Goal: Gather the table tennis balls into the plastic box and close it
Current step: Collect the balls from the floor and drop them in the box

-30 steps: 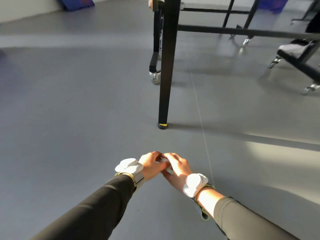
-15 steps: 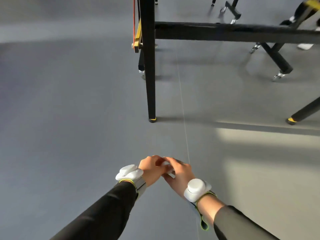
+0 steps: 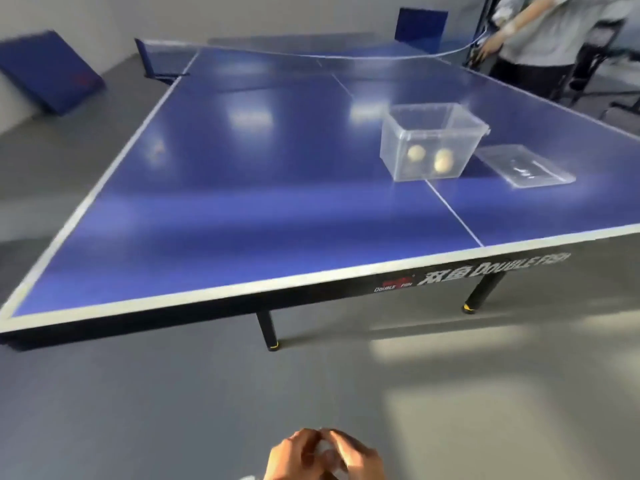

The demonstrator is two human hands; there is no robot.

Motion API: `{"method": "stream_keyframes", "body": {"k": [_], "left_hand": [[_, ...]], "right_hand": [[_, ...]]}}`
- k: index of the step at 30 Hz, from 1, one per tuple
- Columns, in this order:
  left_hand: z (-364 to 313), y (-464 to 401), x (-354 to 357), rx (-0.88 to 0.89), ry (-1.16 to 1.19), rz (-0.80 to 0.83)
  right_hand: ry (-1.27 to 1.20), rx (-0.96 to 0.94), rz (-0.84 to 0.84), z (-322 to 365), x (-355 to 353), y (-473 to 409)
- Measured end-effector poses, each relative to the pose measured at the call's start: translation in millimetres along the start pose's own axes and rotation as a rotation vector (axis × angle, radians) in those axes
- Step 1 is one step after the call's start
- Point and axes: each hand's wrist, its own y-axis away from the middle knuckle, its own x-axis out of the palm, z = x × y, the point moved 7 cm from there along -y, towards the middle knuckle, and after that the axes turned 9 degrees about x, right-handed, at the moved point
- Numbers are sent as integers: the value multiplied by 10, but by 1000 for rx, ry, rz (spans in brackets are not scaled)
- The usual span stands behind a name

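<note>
A clear plastic box (image 3: 429, 140) stands open on the blue table tennis table (image 3: 242, 202), right of its centre line. Two yellowish balls (image 3: 415, 153) (image 3: 443, 160) lie inside it. The box's clear lid (image 3: 523, 166) lies flat on the table just right of the box. At the bottom edge, over the grey floor and well short of the table, my left hand (image 3: 291, 459) and my right hand (image 3: 356, 460) are cupped together around a small white ball (image 3: 325, 452). The blur hides how many balls they hold.
The table's near edge (image 3: 311, 278) runs across the middle, with black legs (image 3: 270, 334) (image 3: 481, 296) under it. The net (image 3: 311, 55) crosses the far end. A person (image 3: 540, 39) stands at the back right. A blue mat (image 3: 48, 74) leans at the left wall.
The view has risen from the floor beneath the table to the tabletop with the box. My hands stay pressed together and now sit at the bottom edge.
</note>
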Motion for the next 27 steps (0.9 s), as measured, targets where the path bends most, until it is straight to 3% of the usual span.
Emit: {"method": "stream_keyframes", "body": {"k": [3, 6, 9, 14, 19, 27], "left_hand": [[-800, 164, -380, 122, -15, 9], [-1590, 265, -807, 215, 24, -32], [-2433, 481, -1165, 317, 14, -102], [-3519, 615, -1632, 464, 29, -229], [-4073, 771, -1739, 547, 109, -243], [-4340, 737, -1733, 584, 138, -239]], "right_hand": [[36, -102, -223, 822, -700, 382], [263, -350, -242, 1605, -1291, 783], [243, -342, -195, 2229, -1889, 1160], [272, -509, -376, 3047, -2737, 1552], [268, -578, -404, 3314, -3234, 1797], [282, -653, -417, 3453, -3485, 1852]]}}
